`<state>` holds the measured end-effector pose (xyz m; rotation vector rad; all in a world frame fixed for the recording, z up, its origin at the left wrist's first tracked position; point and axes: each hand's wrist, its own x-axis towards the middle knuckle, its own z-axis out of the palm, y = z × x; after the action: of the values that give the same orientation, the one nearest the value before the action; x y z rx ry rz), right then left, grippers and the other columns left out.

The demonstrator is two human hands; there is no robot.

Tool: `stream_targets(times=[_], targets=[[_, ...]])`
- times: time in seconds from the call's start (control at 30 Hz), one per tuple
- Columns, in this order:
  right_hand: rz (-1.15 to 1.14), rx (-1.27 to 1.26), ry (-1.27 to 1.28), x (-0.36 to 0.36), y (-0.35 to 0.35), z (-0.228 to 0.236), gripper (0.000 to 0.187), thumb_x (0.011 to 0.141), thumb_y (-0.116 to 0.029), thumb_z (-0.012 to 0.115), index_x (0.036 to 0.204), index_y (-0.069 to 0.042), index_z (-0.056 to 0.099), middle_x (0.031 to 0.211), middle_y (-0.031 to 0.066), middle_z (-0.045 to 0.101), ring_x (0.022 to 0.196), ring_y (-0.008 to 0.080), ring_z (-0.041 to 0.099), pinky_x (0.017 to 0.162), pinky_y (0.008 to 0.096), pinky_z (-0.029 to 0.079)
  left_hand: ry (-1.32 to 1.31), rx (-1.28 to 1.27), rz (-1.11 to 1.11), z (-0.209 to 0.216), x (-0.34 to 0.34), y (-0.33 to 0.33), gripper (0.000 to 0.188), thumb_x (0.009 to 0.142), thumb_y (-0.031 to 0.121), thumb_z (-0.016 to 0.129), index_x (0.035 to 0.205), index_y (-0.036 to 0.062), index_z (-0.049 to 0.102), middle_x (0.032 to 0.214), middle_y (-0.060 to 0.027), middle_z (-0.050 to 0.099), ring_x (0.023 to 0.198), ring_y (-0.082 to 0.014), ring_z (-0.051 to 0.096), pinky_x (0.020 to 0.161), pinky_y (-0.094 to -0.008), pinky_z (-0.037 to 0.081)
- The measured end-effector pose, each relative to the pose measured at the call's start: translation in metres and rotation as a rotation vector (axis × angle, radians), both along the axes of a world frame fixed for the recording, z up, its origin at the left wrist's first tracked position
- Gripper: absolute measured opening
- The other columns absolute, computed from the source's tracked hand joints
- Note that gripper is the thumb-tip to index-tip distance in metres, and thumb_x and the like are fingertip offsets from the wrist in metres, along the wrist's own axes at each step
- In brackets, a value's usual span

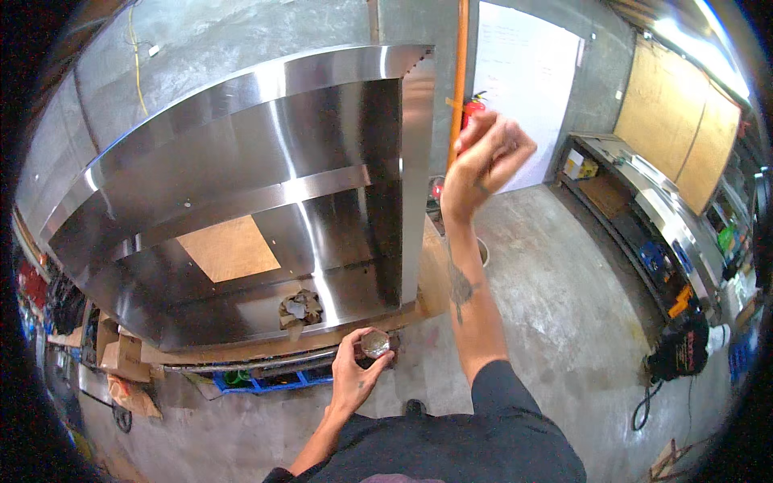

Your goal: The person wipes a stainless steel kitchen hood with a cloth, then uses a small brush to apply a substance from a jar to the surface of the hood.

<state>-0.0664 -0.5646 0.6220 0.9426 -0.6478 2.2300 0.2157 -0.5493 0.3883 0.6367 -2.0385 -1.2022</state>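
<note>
My left hand (358,377) is curled around a small round container (375,344), clear or shiny, with its open top facing up. It is held just in front of the workbench's near edge. Raised high and away from the body, my right hand (489,159) is closed, its fingers blurred by motion; whether anything is in them is hidden. Left of that arm, a large stainless steel hood-like shell (322,137) stands on the bench, its hollow side towards me. A crumpled brown and grey rag or paper (301,309) lies on its lower inner face.
A rectangular opening (229,248) in the shell shows tan board. Blue crates (274,381) sit under the bench, and a cardboard box (125,357) is at left. Behind my right hand are an orange pipe (460,56), a red fire extinguisher (473,105) and a whiteboard (527,72). A low shelf (620,217) runs along the right.
</note>
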Motion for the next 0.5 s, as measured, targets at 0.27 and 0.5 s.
stream_targets(times=[0.27, 0.5], targets=[[-0.009, -0.192, -0.063, -0.063, -0.063, 0.065, 0.027, 0.116, -0.031, 0.04, 0.11, -0.005, 0.038, 0.095, 0.0107, 0.06, 0.064, 0.0094, 0.051, 0.058, 0.0239, 0.045, -0.023, 0.01, 0.3, 0.007, -0.012, -0.004, 0.06, 0.085, 0.017, 0.09, 0.133, 0.0008, 0.058, 0.111, -0.0167, 0.074, 0.095, -0.0238, 0.073, 0.085, -0.0367, 0.057], [0.03, -0.247, -0.108, -0.073, -0.076, 0.066, 0.03, 0.116, -0.034, 0.04, 0.105, -0.006, 0.037, 0.088, 0.009, 0.058, 0.063, 0.0087, 0.05, 0.059, 0.0236, 0.045, -0.046, -0.054, 0.385, 0.002, -0.017, -0.006, 0.061, 0.084, 0.017, 0.089, 0.133, -0.0003, 0.057, 0.119, -0.0163, 0.071, 0.102, -0.0232, 0.07, 0.092, -0.0364, 0.056]])
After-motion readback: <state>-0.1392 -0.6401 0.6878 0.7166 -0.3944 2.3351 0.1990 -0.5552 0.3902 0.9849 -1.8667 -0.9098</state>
